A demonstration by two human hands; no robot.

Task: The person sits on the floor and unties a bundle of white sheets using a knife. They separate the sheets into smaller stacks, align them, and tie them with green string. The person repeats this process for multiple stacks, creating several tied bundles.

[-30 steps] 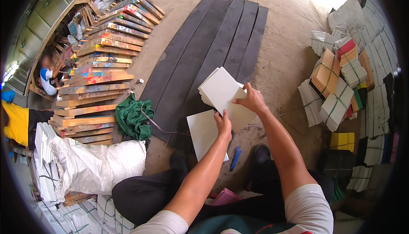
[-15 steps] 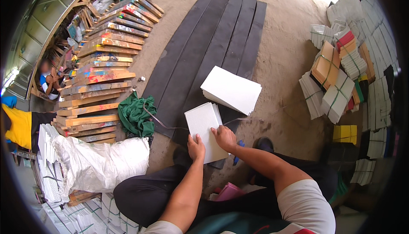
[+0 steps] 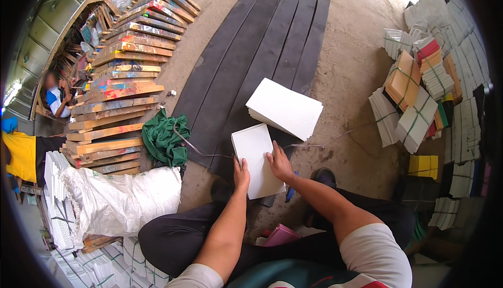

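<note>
A small stack of white rectangular sheets lies near me, over the lower end of the dark boards. My left hand grips its left edge, fingers along the side. On the opposite edge is my right hand, also holding the stack, so it sits between both palms. Just beyond, a second, thicker stack of white sheets rests at an angle on the dark boards. A thin strap runs out on both sides of the near stack. Beside my right wrist a blue tool is partly hidden.
On the left are a row of paint-stained wooden frames, a green cloth and a white sack. Strapped sheet bundles are piled at right. A person sits at far left. A pink item lies between my legs.
The near stack's sheets, fanned out at the top before, now lie more evenly together. My right hand has moved from the top face to the right edge; my left hand has slid slightly upward.
</note>
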